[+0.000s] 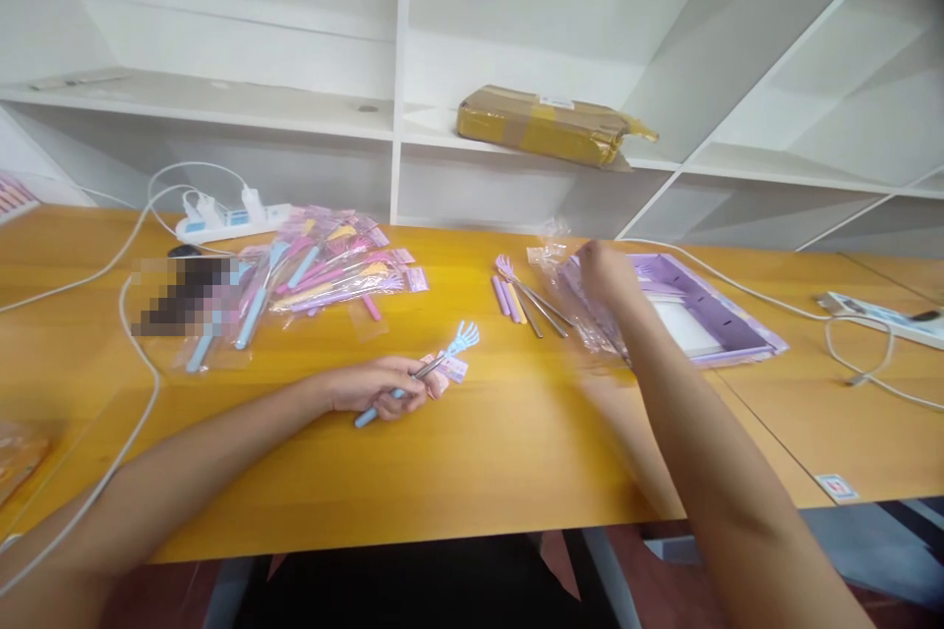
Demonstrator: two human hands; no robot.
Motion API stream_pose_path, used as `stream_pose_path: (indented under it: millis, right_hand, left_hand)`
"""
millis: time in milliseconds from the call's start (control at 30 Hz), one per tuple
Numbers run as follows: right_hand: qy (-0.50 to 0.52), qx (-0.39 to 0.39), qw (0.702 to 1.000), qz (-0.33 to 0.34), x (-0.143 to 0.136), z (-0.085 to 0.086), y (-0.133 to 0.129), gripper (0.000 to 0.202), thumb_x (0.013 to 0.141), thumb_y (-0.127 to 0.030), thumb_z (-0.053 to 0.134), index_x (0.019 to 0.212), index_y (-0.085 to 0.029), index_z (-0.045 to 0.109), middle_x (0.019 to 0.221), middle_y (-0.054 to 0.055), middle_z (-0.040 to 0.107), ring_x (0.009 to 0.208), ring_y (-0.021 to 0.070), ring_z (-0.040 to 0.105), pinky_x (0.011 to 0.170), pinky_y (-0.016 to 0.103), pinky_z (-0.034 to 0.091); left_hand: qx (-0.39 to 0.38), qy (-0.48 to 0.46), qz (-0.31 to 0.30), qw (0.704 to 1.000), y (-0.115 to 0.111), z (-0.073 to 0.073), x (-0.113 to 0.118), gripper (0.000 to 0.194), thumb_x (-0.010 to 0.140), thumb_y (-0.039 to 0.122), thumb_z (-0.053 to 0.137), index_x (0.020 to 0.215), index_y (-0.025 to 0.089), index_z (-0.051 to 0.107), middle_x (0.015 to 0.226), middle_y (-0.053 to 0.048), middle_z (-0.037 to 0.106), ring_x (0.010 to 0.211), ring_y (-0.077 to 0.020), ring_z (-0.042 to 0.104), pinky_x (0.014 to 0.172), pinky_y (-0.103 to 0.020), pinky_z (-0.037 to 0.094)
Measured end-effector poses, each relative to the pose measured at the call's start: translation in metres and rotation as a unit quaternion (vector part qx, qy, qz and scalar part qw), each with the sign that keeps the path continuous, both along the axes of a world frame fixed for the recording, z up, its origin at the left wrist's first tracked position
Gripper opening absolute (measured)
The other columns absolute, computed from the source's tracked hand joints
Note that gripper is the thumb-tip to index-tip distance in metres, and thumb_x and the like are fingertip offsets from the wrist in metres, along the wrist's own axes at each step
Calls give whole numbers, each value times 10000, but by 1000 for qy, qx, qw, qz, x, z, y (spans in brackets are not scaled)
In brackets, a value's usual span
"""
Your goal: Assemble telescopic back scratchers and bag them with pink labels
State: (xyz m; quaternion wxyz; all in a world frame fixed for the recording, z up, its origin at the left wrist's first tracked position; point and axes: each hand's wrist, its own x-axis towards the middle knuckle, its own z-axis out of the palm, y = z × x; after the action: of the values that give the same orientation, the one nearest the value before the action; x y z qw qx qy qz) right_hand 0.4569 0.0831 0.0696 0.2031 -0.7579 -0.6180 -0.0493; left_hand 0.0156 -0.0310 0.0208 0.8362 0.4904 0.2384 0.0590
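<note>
My left hand (390, 387) is closed around a back scratcher (461, 340) with a light blue claw, a metal rod and a blue grip. Small printed cards (451, 368) lie by its claw end. Farther right, my right hand (609, 273) is over clear plastic bags (582, 310) beside a purple open box (719, 300). Its fingers are turned away and blurred, so what they hold does not show. Just left of those bags lie loose scratcher parts: metal rods (542, 307), a lilac claw (504, 263) and lilac grips (506, 299).
Bagged back scratchers (331, 280) are piled at the left, near a white power strip (236, 221) with cables. A taped cardboard package (542, 123) rests on the white shelf (295, 113) behind. Another power strip (885, 314) and a cable lie at the right.
</note>
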Motion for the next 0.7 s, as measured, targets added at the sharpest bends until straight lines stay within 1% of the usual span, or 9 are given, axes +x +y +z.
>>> stream_pose_path:
  millis: [100,200,333,433,467,500,567,633,700]
  right_hand:
    - [-106,-36,993,-42,-7,-35,2,298,1007,-214,434,1096,-40,659,1121,288,651,1028,334,572,935,498,361]
    - [-147,0,987,-68,-10,-51,-3,342,962,-258,506,1182,-31,636,1255,322,570,1147,370,485,960,511,317]
    - [-122,40,991,-38,-25,-37,-13,282,920,-209,526,1138,-93,664,1265,276,552,1154,365,474,961,502,321]
    - [1,24,995,98,-58,-15,-38,178,944,-275,566,976,-149,688,1058,177,631,947,281,558,860,403,414]
    - [61,-23,979,195,-74,-10,-52,178,920,-345,647,895,-172,681,936,123,643,843,242,560,794,358,438]
    - [121,-94,939,309,-92,-6,-68,235,866,-416,745,842,-193,672,838,69,637,755,207,548,724,320,449]
    - [215,-208,820,488,-132,-5,-103,391,741,-520,882,775,-211,646,750,0,621,661,156,527,632,273,447]
    - [296,-194,755,552,-171,-12,-136,414,868,-575,767,738,-212,616,721,-20,591,655,137,517,638,265,465]
    - [352,-176,728,561,-201,-25,-159,478,1022,-565,558,709,-205,569,682,-22,532,648,129,479,660,277,455]
  left_hand:
    - [-8,8,16,1000,-2,0,1,290,874,371,734,1048,157,645,687,27,505,483,-38,211,459,-185,147]
    - [-27,2,30,999,-2,-2,2,253,874,343,710,1009,138,649,661,25,490,484,-39,222,465,-181,180]
    - [-12,-13,47,999,-2,-6,2,279,945,394,653,1052,137,656,667,31,463,475,-41,232,453,-189,211]
    - [52,-9,59,997,-5,2,3,384,1019,512,551,1213,187,611,682,62,419,456,-43,176,437,-200,177]
    - [92,4,61,994,-7,6,4,407,1029,542,521,1240,202,596,685,66,413,456,-50,188,437,-205,185]
    - [151,25,62,986,-11,11,5,407,1030,554,510,1233,211,594,692,60,427,462,-61,235,444,-212,218]
    - [313,87,67,943,-22,21,8,340,1021,518,535,1159,215,603,747,24,520,534,-100,410,508,-239,347]
    - [473,157,65,864,-35,26,11,218,996,403,576,1112,218,583,873,-26,638,694,-164,584,640,-287,461]
    - [578,220,52,784,-46,26,14,206,958,274,580,1154,215,553,1007,-78,706,868,-234,679,758,-338,515]
